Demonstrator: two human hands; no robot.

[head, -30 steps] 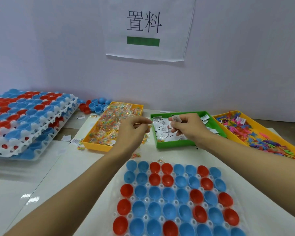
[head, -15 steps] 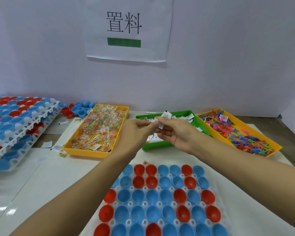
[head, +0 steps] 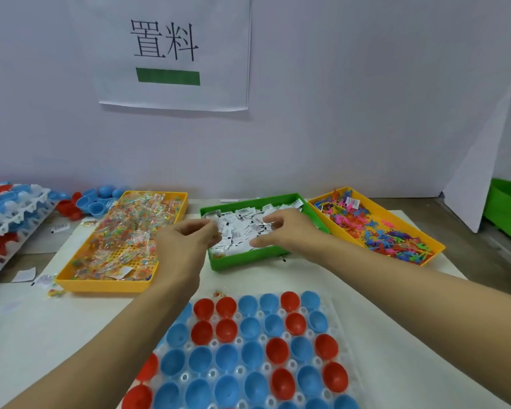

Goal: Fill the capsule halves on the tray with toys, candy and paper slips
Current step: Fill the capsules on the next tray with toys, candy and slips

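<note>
A clear tray [head: 344, 326] of red and blue capsule halves [head: 250, 324] lies in front of me; those I can see into hold nothing. Behind it stand three bins: an orange one [head: 106, 283] with wrapped candy [head: 130, 231], a green one [head: 239, 258] with white paper slips [head: 242, 228], and an orange one [head: 401, 222] with small coloured toys [head: 378, 231]. My left hand [head: 186, 240] hovers at the green bin's left edge, fingers curled, seemingly pinching slips. My right hand [head: 286, 231] reaches into the slip pile, fingers spread and bent, tips touching slips.
Stacked white trays of capsule halves [head: 9, 214] sit at the far left, with loose halves [head: 92, 202] behind the candy bin. Stray slips and candy [head: 45, 280] lie on the table. A green crate [head: 509, 211] stands far right. A wall with a paper sign [head: 171, 51] closes the back.
Both hands were together above the green bin's front, pinching a slip between them. They have separated; the right hand has gone down into the slip pile, and my view has shifted.
</note>
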